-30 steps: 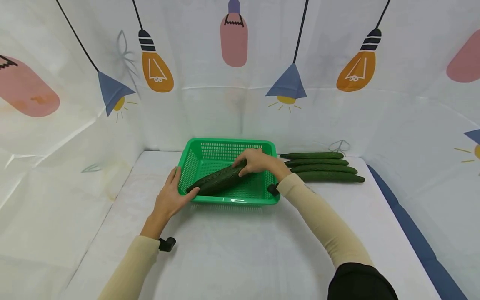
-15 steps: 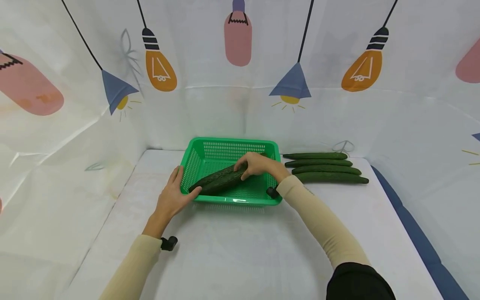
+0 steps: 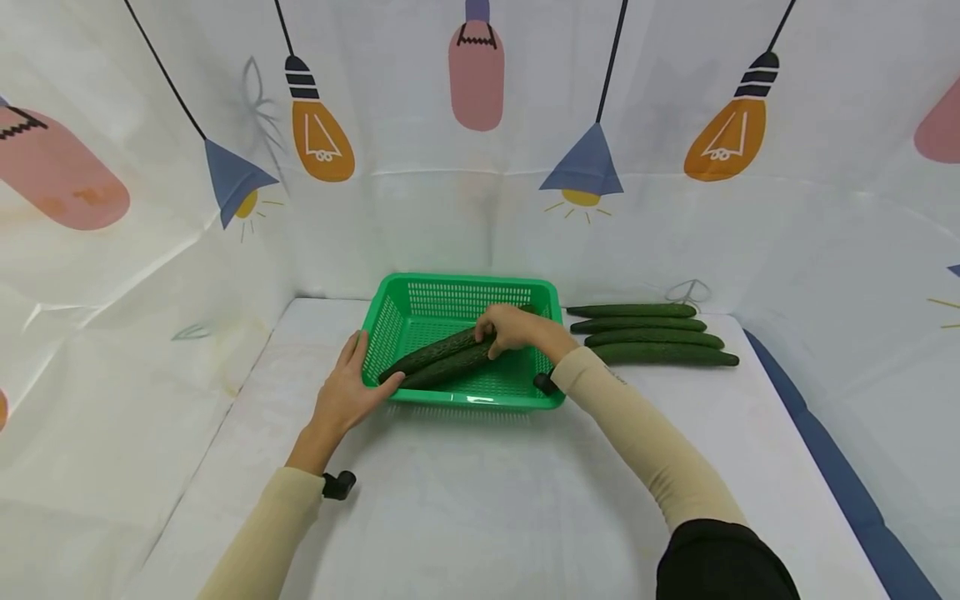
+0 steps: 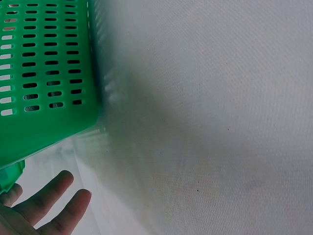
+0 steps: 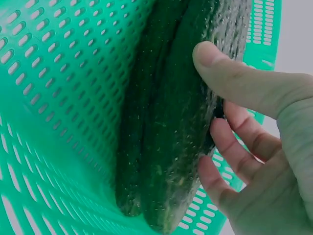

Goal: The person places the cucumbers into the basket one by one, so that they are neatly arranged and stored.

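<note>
Basket near back of surface, backdrop just behind. Inside basket: two cucumbers, side by side, aslant from left front toward right rear. Right of basket, on surface: four more cucumbers, one behind another, lengthwise left to right, front tip farthest right.

Green basket, dark green cucumbers, beige sleeves, white lamp-patterned backdrop

The basket was smooth, glossy plastic. The cucumbers inside looked bumpy and slightly shiny. At six o'clock, the tablecloth looked matt and woven; at twelve o'clock, the creased sheet had a soft sheen.
</note>
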Available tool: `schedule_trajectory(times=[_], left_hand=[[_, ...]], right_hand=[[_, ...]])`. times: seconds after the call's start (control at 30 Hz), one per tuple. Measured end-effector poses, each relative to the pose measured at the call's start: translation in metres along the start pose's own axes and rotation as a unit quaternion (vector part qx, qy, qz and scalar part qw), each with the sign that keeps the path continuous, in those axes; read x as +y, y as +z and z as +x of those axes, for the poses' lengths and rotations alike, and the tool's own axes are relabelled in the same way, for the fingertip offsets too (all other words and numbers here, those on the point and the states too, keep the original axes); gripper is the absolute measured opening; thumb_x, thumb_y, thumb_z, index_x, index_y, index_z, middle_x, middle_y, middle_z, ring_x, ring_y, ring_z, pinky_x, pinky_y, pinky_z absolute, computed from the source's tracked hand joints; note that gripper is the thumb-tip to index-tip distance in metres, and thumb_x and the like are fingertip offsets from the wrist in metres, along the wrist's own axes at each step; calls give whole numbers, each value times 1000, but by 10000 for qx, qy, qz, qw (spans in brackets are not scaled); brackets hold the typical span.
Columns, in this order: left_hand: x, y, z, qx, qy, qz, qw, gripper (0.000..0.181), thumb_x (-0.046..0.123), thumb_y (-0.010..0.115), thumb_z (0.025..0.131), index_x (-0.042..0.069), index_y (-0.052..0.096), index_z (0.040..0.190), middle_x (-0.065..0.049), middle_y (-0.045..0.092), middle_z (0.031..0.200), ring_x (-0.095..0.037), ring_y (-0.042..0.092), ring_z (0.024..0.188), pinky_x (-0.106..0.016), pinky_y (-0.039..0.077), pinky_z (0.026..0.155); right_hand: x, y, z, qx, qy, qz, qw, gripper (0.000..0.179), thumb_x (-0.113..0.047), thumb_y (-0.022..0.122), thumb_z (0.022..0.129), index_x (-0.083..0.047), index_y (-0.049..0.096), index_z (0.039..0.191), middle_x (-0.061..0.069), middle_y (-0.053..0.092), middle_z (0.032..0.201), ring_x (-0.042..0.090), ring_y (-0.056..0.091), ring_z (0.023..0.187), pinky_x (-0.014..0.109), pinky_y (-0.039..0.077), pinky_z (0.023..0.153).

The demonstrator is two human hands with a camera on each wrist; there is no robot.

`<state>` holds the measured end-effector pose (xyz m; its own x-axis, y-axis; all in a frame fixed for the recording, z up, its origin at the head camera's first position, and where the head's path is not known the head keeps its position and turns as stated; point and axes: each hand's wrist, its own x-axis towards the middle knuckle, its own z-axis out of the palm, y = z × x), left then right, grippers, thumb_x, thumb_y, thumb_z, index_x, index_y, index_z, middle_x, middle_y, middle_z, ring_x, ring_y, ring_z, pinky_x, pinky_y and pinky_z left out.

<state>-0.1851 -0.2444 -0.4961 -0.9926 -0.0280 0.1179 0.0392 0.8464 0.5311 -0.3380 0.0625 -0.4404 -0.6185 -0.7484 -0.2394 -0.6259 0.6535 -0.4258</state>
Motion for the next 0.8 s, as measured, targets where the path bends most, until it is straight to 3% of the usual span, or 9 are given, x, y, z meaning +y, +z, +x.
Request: schedule_trajectory(times=[0.53,0.8], left_hand=[[3,-1,-2,-22,-23,20,10000,108,72,58,91,15,9,168,-16,15,172,-51,43,142,-71,47,96],[3,-1,-2,-11,-10,41,10000,107,71,58,91,14,9,168,-17,15,172,-52,45,140,-71,48,94]], right_hand=[[-2,-7,-6,-119,139,233,9996,35,-15,80,92,-14,71,126,9,66,123,25,62,115,39,55,96],[1,-19,-15,57,116,431,9990,50,-21,79,93,-11,63,139,12,66,129,28,62,121,44,53,99]])
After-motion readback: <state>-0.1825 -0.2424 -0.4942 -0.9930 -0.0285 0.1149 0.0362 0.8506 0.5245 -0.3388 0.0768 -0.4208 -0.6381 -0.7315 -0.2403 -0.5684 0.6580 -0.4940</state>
